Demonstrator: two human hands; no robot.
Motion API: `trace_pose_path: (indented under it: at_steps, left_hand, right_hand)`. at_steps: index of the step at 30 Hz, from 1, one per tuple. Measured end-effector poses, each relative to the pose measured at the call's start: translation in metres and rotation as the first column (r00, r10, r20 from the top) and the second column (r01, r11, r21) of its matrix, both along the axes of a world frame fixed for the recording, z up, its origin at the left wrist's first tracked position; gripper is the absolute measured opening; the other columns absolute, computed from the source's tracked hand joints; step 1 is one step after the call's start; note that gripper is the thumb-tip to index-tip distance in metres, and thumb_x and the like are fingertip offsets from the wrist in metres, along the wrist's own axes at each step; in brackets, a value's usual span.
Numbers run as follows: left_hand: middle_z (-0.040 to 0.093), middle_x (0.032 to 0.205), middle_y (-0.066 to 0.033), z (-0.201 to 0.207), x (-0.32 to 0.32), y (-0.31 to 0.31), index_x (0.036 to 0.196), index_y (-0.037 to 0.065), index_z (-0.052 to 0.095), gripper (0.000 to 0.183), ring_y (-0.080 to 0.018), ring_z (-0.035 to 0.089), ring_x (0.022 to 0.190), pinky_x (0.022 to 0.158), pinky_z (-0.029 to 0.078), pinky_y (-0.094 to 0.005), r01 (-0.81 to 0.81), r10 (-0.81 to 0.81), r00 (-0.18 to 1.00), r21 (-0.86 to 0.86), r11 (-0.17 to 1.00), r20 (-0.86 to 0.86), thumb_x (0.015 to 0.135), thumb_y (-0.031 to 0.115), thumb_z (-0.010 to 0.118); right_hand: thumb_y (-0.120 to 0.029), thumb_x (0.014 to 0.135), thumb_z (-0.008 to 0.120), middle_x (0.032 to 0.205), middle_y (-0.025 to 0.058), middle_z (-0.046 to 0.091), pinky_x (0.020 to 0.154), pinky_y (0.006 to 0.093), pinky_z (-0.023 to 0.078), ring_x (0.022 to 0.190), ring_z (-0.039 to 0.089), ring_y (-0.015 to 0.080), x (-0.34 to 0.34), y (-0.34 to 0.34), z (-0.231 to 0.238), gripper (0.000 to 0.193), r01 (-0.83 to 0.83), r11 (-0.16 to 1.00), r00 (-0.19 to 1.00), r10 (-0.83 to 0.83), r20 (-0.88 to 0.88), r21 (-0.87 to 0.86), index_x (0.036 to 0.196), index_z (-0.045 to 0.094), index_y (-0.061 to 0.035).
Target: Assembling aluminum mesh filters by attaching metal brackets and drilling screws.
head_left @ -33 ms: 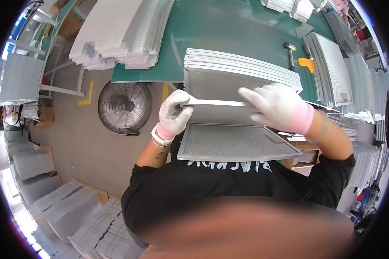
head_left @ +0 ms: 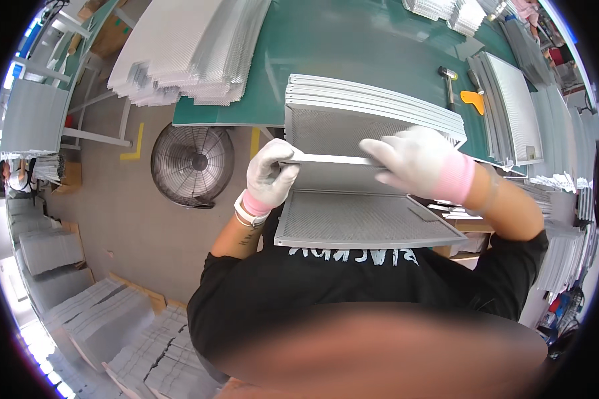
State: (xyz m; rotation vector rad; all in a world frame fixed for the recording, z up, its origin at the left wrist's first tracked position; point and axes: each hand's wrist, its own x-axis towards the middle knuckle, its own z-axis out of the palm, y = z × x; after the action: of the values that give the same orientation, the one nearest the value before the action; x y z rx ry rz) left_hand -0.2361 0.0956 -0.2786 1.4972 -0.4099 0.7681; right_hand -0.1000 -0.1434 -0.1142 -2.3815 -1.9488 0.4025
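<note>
Head view: right hand (head_left: 416,163) shifting slightly left along upper edge of panel (head_left: 336,159); left hand (head_left: 269,174) staying put, pinching panel's left end between thumb and fingers. Seemingly meaning right is working along edge while left is steadying. Right grip hanging loosely curled; cannot tell if holding. Panel sitting between frame stack (head_left: 373,100) on counter (head_left: 353,43) and mesh frame (head_left: 366,218) lying against person's front.

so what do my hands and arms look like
Left hand and right hand wear white gloves with pink cuffs. White wristband on the left, translucent band on the right. Dark lettering on the left forearm; short black sleeves.
</note>
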Motion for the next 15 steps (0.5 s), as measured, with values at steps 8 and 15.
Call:
trace_pose_path:
  at_steps: [8,15]
  left_hand:
    - [0.061,0.096,-0.0122,-0.010,-0.001,-0.019,0.118,0.002,0.051,0.033,-0.0151,0.057,0.081,0.069,0.046,-0.0263,-0.214,0.213,0.977,-0.078,0.974,-0.021,0.087,-0.010,0.057]
    - [0.063,0.100,-0.0137,-0.007,-0.001,-0.013,0.119,0.003,0.051,0.031,-0.0201,0.059,0.080,0.067,0.048,-0.0298,-0.238,0.236,0.971,0.043,0.970,0.047,0.092,0.006,0.066]
  right_hand:
    - [-0.024,0.083,0.069,0.063,0.0086,0.058,0.055,0.0418,0.049,0.059,0.061,0.0299,-0.006,0.047,-0.034,0.023,-0.081,0.988,0.991,0.067,0.112,0.129,0.080,0.052,-0.0082]
    - [-0.025,0.089,0.063,0.070,0.0112,0.063,0.055,0.0411,0.051,0.063,0.065,0.0296,-0.012,0.069,-0.033,0.022,-0.157,0.978,0.987,0.150,0.056,0.137,0.086,0.053,-0.0056]
